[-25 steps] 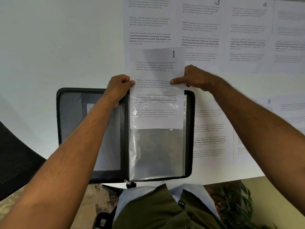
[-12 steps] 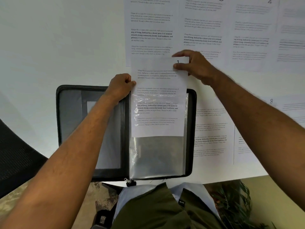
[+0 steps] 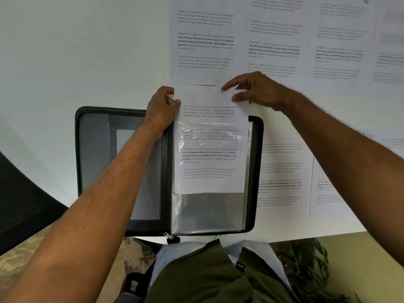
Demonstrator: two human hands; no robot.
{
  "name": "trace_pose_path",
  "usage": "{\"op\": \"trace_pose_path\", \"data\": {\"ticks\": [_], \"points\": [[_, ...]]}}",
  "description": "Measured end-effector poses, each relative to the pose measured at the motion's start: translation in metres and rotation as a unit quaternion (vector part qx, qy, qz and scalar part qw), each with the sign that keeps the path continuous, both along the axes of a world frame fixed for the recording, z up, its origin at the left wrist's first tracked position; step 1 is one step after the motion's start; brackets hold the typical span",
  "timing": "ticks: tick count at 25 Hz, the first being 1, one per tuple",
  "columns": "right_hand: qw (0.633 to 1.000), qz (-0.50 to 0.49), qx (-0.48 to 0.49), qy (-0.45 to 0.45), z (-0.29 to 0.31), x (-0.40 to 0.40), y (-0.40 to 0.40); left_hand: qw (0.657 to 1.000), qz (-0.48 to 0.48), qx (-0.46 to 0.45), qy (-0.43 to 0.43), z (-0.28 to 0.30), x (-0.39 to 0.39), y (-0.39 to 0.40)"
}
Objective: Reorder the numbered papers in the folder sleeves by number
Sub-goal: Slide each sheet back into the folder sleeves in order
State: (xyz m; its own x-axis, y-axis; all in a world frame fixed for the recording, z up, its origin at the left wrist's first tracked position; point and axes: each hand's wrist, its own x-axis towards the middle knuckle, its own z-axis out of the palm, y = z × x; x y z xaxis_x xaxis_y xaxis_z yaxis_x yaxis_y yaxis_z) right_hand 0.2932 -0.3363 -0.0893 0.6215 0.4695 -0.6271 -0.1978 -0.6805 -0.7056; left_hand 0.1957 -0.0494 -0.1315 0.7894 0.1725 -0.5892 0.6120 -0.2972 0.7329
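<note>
Open black zip folder (image 3: pixel 258 171) lay at centre frame on a white table (image 3: pixel 76 51). A printed sheet (image 3: pixel 209 154) sat partway down the clear sleeve (image 3: pixel 209 211) on the folder's right half; its top stuck out above the sleeve mouth, its lower edge stopped well short of the sleeve bottom. The number on this sheet was hidden under the right hand.

Left hand (image 3: pixel 161 110) curled, fingers pinching the sheet's upper left edge, at the folder's spine. Right hand (image 3: pixel 258 90) over the sheet's upper right corner: forefinger stretched out leftward, thumb below it, the corner nipped between them; other fingers folded, hard to make out.

Around: three printed sheets side by side along the top of the frame, the left one (image 3: pixel 205 40) just above the held sheet, a middle one (image 3: pixel 275 40), and one marked 4 (image 3: pixel 341 40) at upper right. More sheets (image 3: pixel 282 171) lay right of the folder, partly covered by its edge and the right forearm. Dark mesh chair (image 3: pixel 21 204) at lower left; green plant (image 3: pixel 310 270) at lower right.
</note>
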Motion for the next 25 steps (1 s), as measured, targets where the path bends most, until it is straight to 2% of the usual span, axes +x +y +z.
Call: {"op": "trace_pose_path", "data": {"ticks": [6, 11, 15, 18, 25], "points": [[0.998, 0.051, -0.01, 0.042, 0.0, -0.01, 0.003, 0.998, -0.056, 0.012, -0.038, 0.0, -0.006, 0.001], [0.993, 0.1, -0.03, 0.056, 0.003, -0.017, 0.011, 0.982, -0.165, 0.071, -0.066, 0.005, -0.009, 0.002], [0.985, 0.156, -0.055, 0.057, 0.004, -0.024, 0.016, 0.97, -0.226, 0.046, -0.079, 0.0, -0.01, 0.008], [0.983, 0.161, -0.074, 0.055, 0.005, -0.031, 0.02, 0.957, -0.274, 0.059, -0.074, -0.003, -0.013, 0.011], [0.971, 0.199, -0.116, 0.063, 0.006, -0.05, 0.03, 0.956, -0.275, 0.077, -0.074, -0.002, -0.012, 0.012]]}}
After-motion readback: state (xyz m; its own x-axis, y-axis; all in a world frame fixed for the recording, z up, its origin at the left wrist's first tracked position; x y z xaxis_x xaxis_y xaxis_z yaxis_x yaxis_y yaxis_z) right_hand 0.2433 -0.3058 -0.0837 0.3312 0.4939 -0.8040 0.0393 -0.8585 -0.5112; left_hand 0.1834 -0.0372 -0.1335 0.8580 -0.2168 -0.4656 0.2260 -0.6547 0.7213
